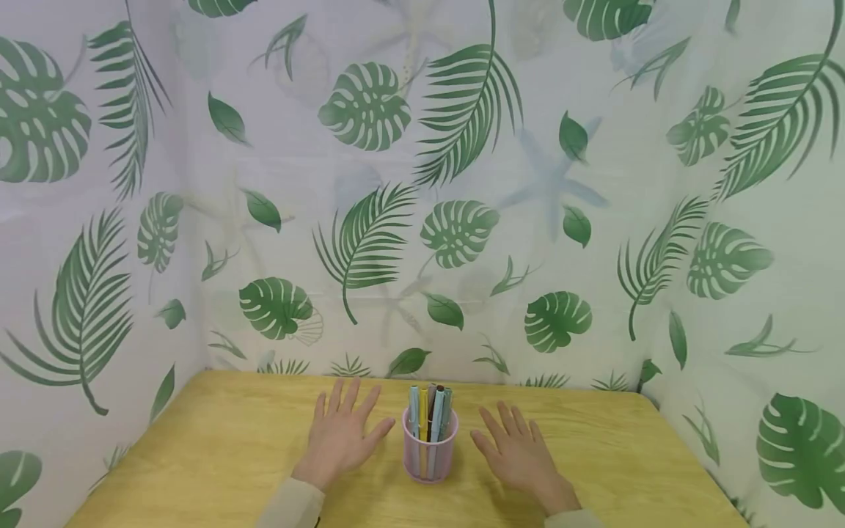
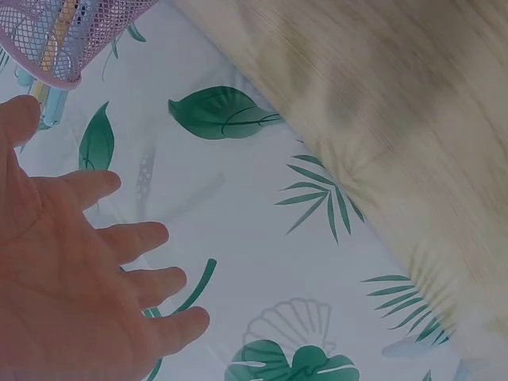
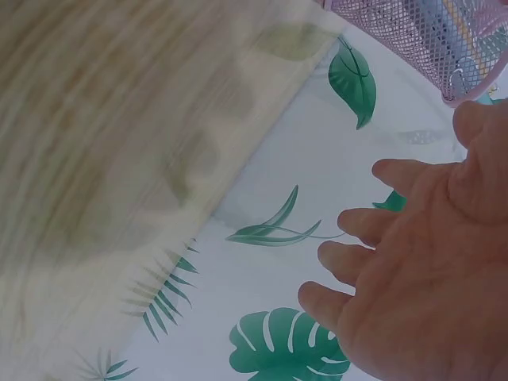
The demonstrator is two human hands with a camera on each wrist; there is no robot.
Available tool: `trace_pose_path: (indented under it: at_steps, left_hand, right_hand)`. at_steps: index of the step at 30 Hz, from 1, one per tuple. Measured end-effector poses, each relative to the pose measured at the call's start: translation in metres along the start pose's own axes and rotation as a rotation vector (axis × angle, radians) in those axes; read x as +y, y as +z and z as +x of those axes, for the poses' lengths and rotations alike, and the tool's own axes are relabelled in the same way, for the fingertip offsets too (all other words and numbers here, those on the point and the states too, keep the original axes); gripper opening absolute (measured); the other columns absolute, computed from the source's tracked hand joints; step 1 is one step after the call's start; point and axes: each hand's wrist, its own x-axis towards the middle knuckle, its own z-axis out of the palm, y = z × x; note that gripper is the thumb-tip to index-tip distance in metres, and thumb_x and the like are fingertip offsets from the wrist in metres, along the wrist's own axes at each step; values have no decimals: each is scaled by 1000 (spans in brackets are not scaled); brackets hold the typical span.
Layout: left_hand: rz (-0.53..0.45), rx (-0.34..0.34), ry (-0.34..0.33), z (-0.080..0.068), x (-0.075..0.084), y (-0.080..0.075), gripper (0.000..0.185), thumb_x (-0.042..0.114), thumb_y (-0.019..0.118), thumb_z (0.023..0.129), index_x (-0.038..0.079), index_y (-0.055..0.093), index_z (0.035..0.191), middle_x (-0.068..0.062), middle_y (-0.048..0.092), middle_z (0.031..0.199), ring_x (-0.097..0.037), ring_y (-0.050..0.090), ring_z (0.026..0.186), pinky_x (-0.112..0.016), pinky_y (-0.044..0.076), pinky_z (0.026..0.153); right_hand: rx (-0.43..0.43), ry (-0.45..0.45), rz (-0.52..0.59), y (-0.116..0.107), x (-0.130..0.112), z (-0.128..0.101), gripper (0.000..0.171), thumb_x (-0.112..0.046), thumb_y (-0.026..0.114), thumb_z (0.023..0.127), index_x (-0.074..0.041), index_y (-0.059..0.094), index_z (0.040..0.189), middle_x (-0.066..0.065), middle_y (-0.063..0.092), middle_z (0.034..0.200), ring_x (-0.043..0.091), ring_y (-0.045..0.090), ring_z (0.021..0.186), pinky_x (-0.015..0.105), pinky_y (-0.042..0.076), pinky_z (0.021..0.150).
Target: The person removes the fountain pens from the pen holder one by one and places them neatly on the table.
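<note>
A pink mesh pen holder (image 1: 428,458) stands upright on the wooden table, between the two hands. Several pens (image 1: 437,414) stick up out of it, mostly light blue and grey, with a yellow one and a dark one. To its left is my left hand (image 1: 342,438), palm down with fingers spread and nothing held. My right hand (image 1: 520,456) lies to its right in the same way, also holding nothing. Both wrist views show the palms with straight, parted fingers, and the mesh of the pen holder (image 2: 59,44) near the thumb. Neither hand touches the holder.
The yellow wood-grain table (image 1: 218,447) reaches back to a white wall covering (image 1: 396,330) printed with green leaves. Similar covering rises along the left and right sides of the table. Beige sleeves (image 1: 293,504) cover both wrists.
</note>
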Motion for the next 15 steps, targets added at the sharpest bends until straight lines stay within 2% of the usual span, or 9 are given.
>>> trace_pose_path:
  at_steps: [7, 12, 15]
  left_hand:
    - [-24, 2, 2, 1, -5, 3, 65, 62, 38, 99, 22, 40, 150, -17, 28, 160, -42, 16, 149, -65, 13, 120]
    - [-42, -14, 4, 2, -6, 5, 66, 61, 38, 99, 20, 40, 151, -19, 29, 159, -44, 17, 149, -66, 14, 120]
    - [-54, -23, 1, 2, -10, 4, 65, 60, 39, 99, 20, 40, 151, -20, 28, 159, -44, 16, 149, -66, 15, 120]
  right_hand:
    - [58, -34, -3, 1, -1, 4, 61, -50, 37, 103, -8, 44, 147, 27, 31, 156, 50, 23, 144, 72, 15, 116]
    - [53, -35, 26, 2, 0, 4, 60, -49, 39, 103, -8, 43, 147, 28, 31, 155, 52, 22, 143, 73, 18, 114]
    - [80, -56, 44, 5, -2, 7, 57, -45, 42, 103, -6, 46, 145, 30, 34, 152, 53, 27, 141, 72, 25, 112]
